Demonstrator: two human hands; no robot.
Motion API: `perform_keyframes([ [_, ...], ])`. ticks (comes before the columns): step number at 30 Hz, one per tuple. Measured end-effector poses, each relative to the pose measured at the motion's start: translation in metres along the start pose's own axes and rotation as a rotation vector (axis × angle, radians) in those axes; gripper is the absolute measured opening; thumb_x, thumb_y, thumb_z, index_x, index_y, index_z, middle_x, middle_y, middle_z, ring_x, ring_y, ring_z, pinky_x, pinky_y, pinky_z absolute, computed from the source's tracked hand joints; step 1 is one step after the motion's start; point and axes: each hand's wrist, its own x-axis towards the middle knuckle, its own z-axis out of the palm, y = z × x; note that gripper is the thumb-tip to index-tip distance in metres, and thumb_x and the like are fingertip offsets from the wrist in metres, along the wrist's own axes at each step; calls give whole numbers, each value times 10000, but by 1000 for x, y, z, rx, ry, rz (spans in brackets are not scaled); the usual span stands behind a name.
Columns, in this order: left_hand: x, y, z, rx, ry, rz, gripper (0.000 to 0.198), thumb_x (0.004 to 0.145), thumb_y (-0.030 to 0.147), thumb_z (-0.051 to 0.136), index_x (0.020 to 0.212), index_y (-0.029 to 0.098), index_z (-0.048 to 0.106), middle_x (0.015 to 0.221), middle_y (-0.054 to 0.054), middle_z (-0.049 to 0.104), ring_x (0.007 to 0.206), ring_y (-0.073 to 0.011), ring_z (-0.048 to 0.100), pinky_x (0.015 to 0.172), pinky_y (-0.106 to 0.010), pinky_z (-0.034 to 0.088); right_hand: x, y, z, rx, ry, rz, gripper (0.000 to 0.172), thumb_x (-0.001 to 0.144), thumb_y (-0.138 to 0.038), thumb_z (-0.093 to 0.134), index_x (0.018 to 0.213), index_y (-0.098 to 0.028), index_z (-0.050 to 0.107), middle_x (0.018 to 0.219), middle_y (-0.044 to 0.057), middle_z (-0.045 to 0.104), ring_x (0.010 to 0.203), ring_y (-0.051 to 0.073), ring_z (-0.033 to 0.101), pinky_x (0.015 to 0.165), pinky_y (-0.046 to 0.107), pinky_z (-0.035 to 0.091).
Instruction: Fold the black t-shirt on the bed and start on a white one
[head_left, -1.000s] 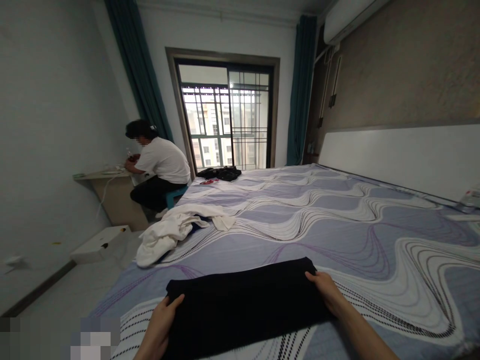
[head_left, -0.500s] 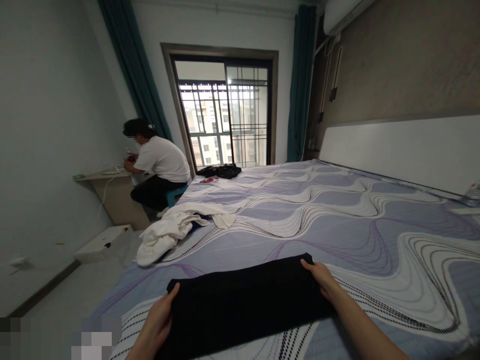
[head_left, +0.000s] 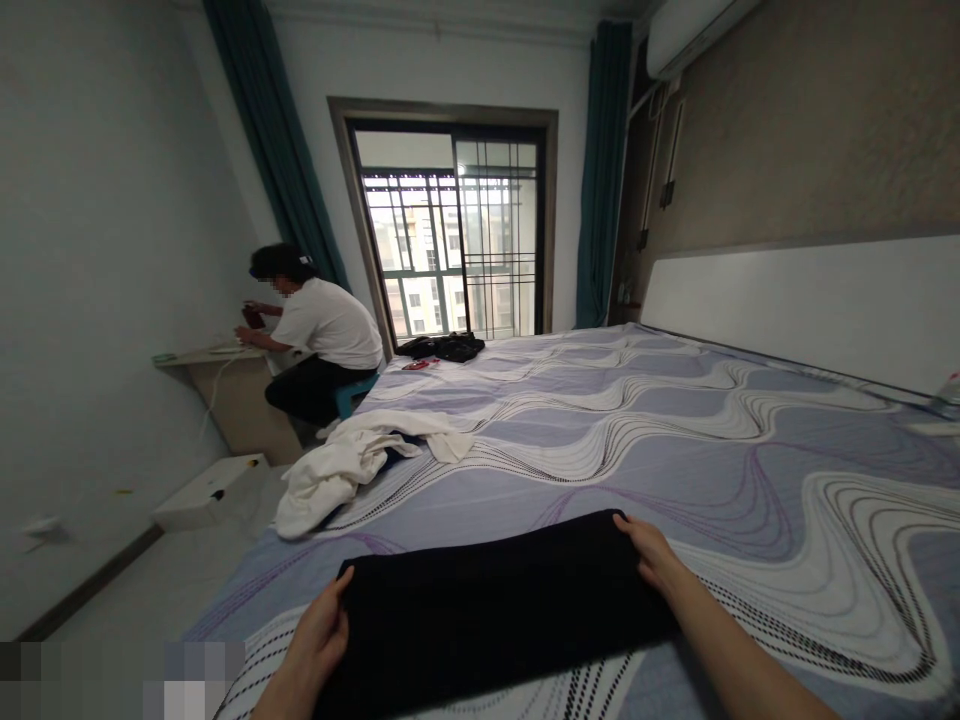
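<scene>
The folded black cloth (head_left: 491,600) lies flat near the bed's (head_left: 675,440) front edge, its long axis running left to right. The left hand (head_left: 319,635) and right hand (head_left: 654,558) each hold one short end, fingers pressed together on it.

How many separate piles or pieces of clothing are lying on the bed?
3: a folded black cloth between both hands, a crumpled white garment at the bed's left edge, a dark heap near the window. More may be hidden.
</scene>
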Motion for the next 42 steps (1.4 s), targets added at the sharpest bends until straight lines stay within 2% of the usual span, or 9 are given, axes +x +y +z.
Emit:
perform_keyframes([
  [3,-10,5,0,189,173,139,419,801,216,610,1202,102,565,1001,-145,714,969,-316,694,853,-492,573,-6,-12,-3,-101,79,-68,322,770,-244,609,1038,-77,674,981,183,730,1033,320,663,874,422,546],
  [6,-30,-7,16,392,312,415,650,804,314,606,1395,141,399,1376,-179,534,1317,-355,463,1089,-563,388,-30,-18,15,-233,184,-243,575,783,-240,559,1332,-72,528,1388,184,532,1373,318,377,1132,456,318],
  [9,-49,-46,54,924,50,981,484,892,327,443,1347,170,498,1489,-115,447,1431,-284,301,1195,-504,232,-76,-2,63,-679,81,-697,632,864,-314,475,1459,-117,391,1559,86,304,1477,268,90,1206,462,70],
  [11,-55,-77,81,1294,-200,1116,490,935,328,340,1391,201,468,1523,-65,418,1459,-267,244,1186,-515,246,-104,21,100,-949,-157,-822,611,914,-431,430,1483,-219,357,1577,17,255,1480,271,59,1195,515,22],
  [16,-43,-101,98,1749,-207,988,523,947,451,300,1441,305,390,1558,-34,346,1449,-295,270,1150,-579,253,-114,55,129,-1192,-270,-774,591,956,-554,290,1498,-317,287,1587,-2,228,1474,270,115,1172,569,-2],
  [27,-2,-43,18,1932,96,862,573,924,424,303,1453,218,381,1531,-126,394,1397,-305,369,1121,-481,291,-44,32,18,-1346,81,-563,608,954,-550,263,1489,-268,332,1576,30,278,1456,269,181,1162,541,109],
  [35,10,-42,-15,1777,181,766,596,924,462,233,1444,214,389,1564,-102,338,1442,-314,259,1101,-572,287,-28,40,-6,-1315,62,-534,604,953,-580,263,1496,-317,294,1596,-6,220,1466,260,146,1166,540,106],
  [38,0,-38,-9,1744,212,710,611,919,487,259,1437,196,403,1557,-112,349,1420,-343,290,1100,-584,282,-29,30,-5,-1328,40,-484,583,956,-551,292,1494,-326,291,1598,1,217,1466,275,143,1151,573,118],
  [42,-36,-43,32,1719,452,698,602,932,435,270,1440,139,399,1572,-135,306,1410,-484,218,1056,-739,206,-54,11,24,-1385,102,-378,566,943,-493,343,1471,-291,361,1592,47,230,1457,392,78,1081,720,44],
])
